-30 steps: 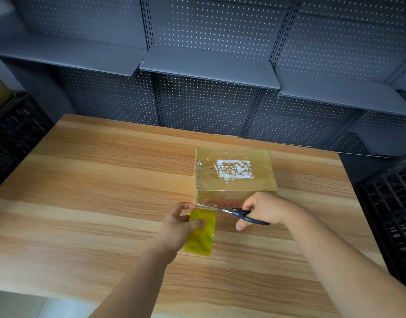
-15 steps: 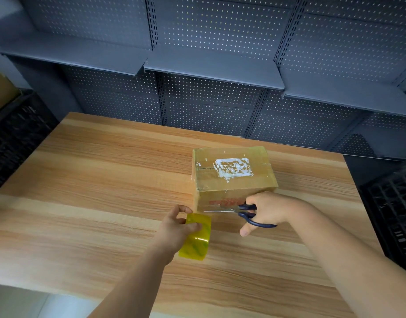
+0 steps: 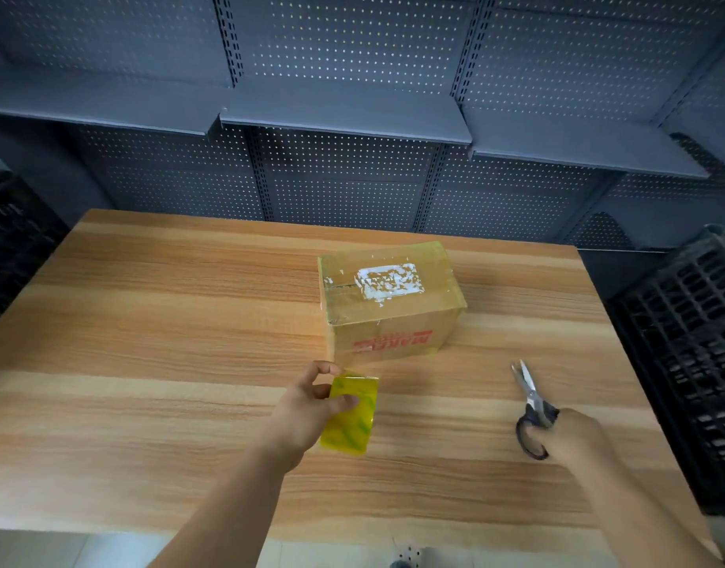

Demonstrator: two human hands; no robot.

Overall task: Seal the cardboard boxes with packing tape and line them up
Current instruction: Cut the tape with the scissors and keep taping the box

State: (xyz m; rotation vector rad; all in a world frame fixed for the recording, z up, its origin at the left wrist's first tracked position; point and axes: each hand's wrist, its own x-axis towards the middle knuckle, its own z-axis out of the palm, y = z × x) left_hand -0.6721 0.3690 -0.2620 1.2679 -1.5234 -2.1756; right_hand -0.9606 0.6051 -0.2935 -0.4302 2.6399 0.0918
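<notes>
One cardboard box [image 3: 391, 313] stands on the wooden table [image 3: 147, 321], right of centre, its top covered in shiny tape with a torn white label and red print on the near side. My left hand [image 3: 307, 407] grips a yellowish roll of packing tape [image 3: 350, 416] just in front of the box, apart from it. My right hand [image 3: 574, 436] holds dark-handled scissors [image 3: 531, 407] low over the table to the right, blades slightly parted and pointing away from me.
Black plastic crates stand beside the table, one on the right [image 3: 688, 362] and one on the left [image 3: 12, 248]. Grey perforated shelving [image 3: 344, 125] runs behind the table's far edge. The near table edge lies just below my forearms.
The scissors left the tape at the box's near side and moved right and toward me. The tape roll has come away from the box. The view has tilted up slightly.
</notes>
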